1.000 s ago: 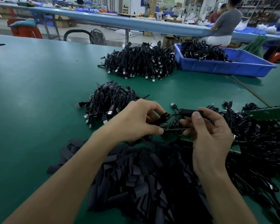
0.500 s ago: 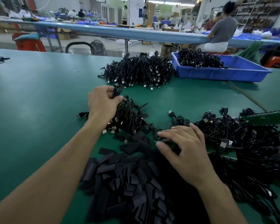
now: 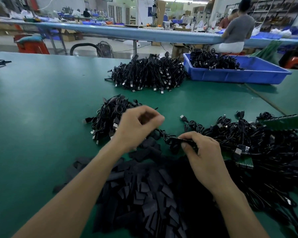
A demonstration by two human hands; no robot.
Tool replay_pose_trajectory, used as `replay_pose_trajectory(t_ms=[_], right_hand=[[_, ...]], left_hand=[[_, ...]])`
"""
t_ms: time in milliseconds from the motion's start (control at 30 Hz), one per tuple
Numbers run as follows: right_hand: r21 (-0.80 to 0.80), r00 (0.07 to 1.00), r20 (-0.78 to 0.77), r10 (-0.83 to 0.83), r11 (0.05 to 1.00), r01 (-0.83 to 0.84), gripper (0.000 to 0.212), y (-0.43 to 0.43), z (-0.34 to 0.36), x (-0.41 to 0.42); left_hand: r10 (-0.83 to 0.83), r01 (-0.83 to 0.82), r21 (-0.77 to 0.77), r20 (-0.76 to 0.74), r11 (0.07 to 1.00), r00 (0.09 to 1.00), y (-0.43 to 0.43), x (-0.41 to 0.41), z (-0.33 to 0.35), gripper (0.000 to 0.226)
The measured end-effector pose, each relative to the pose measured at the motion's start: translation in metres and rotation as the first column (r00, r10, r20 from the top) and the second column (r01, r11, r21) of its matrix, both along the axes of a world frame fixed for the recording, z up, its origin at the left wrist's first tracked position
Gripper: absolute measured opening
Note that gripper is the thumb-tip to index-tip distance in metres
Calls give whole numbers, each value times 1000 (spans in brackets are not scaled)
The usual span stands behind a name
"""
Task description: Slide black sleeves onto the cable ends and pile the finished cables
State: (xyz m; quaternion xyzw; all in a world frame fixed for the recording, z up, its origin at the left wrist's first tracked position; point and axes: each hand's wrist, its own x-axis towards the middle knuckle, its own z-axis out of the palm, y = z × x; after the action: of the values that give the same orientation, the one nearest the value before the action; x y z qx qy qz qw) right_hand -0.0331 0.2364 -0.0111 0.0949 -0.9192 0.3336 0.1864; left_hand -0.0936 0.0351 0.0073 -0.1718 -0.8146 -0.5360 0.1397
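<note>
head view, looking down on a green table (image 3: 41, 117). nearest the bottom edge, a broad heap of flat black sleeves (image 3: 144, 194), spread between both forearms. just beyond it on the left, a small pile of cables (image 3: 107, 117), looped and black, plugs sticking out along its near side. raised over the right edge of that pile, left hand (image 3: 138, 124), fingers curled in toward the thumb, blurred; cannot tell whether anything sits inside the curl. to the right and lower, right hand (image 3: 203, 152), thumb and fingertips pinching a thin dark cable end (image 3: 177, 139), held level and pointing left, its black wire curling away toward the left hand and down onto the sleeves. on the right side, a sprawling tangle of loose cables (image 3: 258, 143), touching the sleeve heap and lying over a green ribbed board (image 3: 244, 163); another green strip (image 3: 286, 121) at the right edge beside the tangle. farther back, a large mound of coiled cables (image 3: 148, 74), just beside a blue tray (image 3: 239, 77) with more black cables heaped in its left end. beyond the table, a long blue-edged bench (image 3: 144, 34) and a seated person (image 3: 237, 30), back turned.
</note>
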Motion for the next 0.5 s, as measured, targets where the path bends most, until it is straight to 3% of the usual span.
replay_pose_trajectory(t_ms=[100, 300, 433, 500], right_hand=[[-74, 1000, 21, 1, 997, 1, 18, 0, 0, -2], [-143, 998, 46, 36, 989, -29, 17, -2, 2, -2], [-284, 998, 21, 55, 958, -46, 16, -2, 5, 1], [-259, 997, 45, 67, 964, -53, 18, -1, 5, 1]], left_hand=[[-282, 260, 124, 212, 958, 936, 14, 11, -11, 13], [-287, 262, 148, 188, 954, 939, 23, 7, -23, 20], [-298, 281, 114, 178, 953, 938, 22, 7, -24, 18], [-300, 284, 109, 183, 953, 936, 20, 8, -26, 18]])
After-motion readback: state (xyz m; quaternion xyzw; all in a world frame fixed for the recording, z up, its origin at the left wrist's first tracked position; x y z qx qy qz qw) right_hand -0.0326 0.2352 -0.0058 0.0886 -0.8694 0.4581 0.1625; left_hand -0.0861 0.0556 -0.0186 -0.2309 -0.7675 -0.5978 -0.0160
